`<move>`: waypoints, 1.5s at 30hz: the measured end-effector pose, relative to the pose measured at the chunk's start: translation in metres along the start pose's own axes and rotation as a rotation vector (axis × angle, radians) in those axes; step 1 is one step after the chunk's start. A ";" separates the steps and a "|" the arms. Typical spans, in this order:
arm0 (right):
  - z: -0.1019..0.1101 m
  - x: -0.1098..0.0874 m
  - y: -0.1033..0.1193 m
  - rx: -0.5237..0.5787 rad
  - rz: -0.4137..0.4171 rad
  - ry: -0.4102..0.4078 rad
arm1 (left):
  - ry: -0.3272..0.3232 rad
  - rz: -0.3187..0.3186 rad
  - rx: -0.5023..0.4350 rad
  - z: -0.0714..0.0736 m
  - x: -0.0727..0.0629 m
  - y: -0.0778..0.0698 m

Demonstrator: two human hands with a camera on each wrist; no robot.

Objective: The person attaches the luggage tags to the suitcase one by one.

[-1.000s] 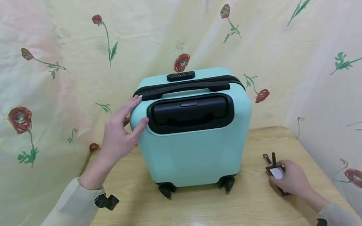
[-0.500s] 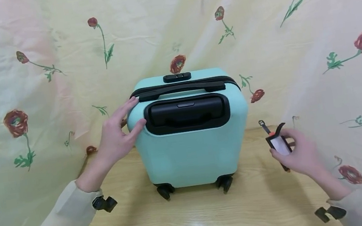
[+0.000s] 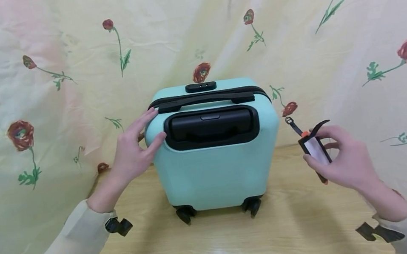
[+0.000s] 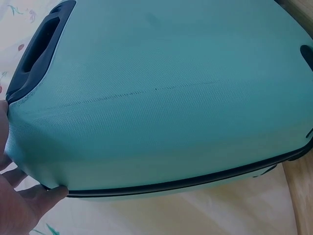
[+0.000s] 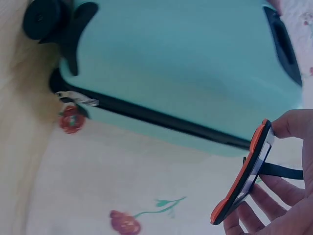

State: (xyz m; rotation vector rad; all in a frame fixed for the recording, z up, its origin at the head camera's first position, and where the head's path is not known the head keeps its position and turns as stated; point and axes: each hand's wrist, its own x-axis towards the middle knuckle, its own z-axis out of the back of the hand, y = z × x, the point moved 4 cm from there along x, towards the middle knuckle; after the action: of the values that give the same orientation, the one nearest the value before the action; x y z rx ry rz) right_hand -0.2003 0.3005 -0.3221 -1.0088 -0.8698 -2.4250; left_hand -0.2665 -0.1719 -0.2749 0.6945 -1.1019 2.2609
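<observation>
A mint-green suitcase [image 3: 217, 176] stands upright on its wheels, its front panel facing me. Its black carry handle [image 3: 205, 99] crosses the top, above the recessed pull handle [image 3: 211, 128]. My left hand [image 3: 131, 153] rests on the upper left corner with extended fingers, the thumb on the front face beside the recess. To the right of the suitcase, my right hand [image 3: 350, 159] holds a luggage tag [image 3: 316, 150] between thumb and fingers above the table. The tag [image 5: 242, 176] has a black frame, orange edging and a white card; its two black strap ends hang loose and apart.
The suitcase's black wheels [image 3: 252, 206] stand on a light wooden table [image 3: 219, 245]. Close behind and at both sides hangs a cream cloth [image 3: 160, 34] printed with red flowers. A black combination lock [image 3: 201, 87] sits on the suitcase top.
My right hand has lifted the luggage tag off the table and raised it, the strap ends spreading apart. My left hand has stayed on the suitcase corner.
</observation>
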 end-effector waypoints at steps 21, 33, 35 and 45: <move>0.011 0.032 0.074 0.722 0.136 0.063 | 0.003 0.011 0.007 0.003 -0.002 -0.002; -0.010 0.045 0.104 0.854 0.196 0.177 | 0.021 0.010 0.009 0.001 -0.002 -0.001; -0.014 0.046 0.107 0.855 0.198 0.195 | 0.023 0.007 0.007 0.001 -0.001 -0.002; -0.032 0.049 0.118 0.922 0.193 0.289 | -0.062 -0.068 0.107 0.008 0.007 -0.019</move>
State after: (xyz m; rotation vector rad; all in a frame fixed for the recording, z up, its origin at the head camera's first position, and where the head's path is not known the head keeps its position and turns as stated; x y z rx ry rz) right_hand -0.1850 0.1872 -0.2567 -0.3527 -1.4722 -1.6219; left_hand -0.2571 -0.1671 -0.2556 0.8381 -0.9761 2.2666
